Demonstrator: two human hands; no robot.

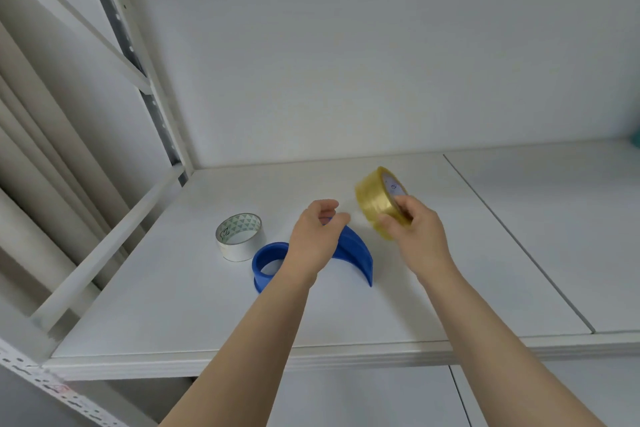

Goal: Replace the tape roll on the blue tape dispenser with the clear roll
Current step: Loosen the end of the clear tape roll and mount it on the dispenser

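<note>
While both hands work above the white tabletop [346, 315], items stand as follows. Right hand [417, 236]: raised, fingers clasped on the clear roll [375, 204], yellowish, tilted on edge, off the surface. Left hand [317, 236]: loosely curled over the blue tape dispenser [356, 251], grip on it not discernible. Dispenser: lying on the tabletop, ring end toward the left, curved blade end toward the right. White roll [239, 236]: patterned core, resting flat just beside the dispenser's ring.
</note>
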